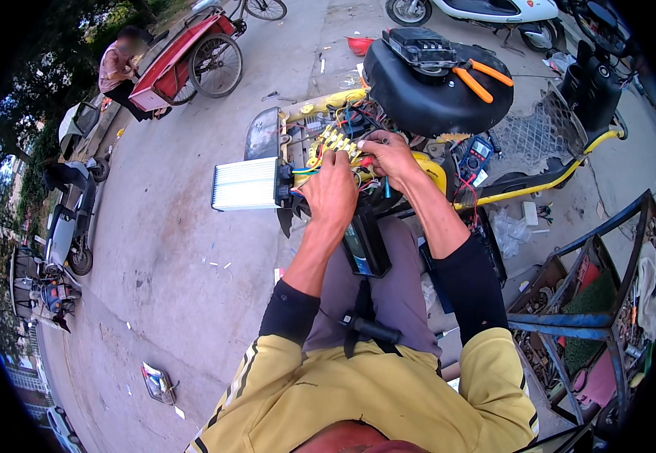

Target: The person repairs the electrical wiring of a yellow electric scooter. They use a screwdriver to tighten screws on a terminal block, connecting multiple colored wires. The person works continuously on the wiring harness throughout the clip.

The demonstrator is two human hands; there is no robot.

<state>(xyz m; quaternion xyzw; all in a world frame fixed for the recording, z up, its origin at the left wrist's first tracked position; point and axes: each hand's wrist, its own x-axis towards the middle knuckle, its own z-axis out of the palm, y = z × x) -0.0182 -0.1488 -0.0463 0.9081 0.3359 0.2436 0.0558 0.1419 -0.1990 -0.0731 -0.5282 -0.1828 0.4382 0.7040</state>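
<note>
My left hand is closed at the bundle of coloured wires and yellow connectors in the opened body of a yellow scooter. My right hand, just beside it, is closed at the same bundle; what its fingertips grip is too small to make out. A finned silver controller sits left of my hands. A black case lies below them, by my legs. A multimeter with leads rests to the right. Orange-handled pliers lie on the black seat.
A person in a pink shirt is at a red cargo tricycle at upper left. Scooters stand at left, another behind. A blue metal frame cart holds parts at lower right. A small bag lies on the pavement.
</note>
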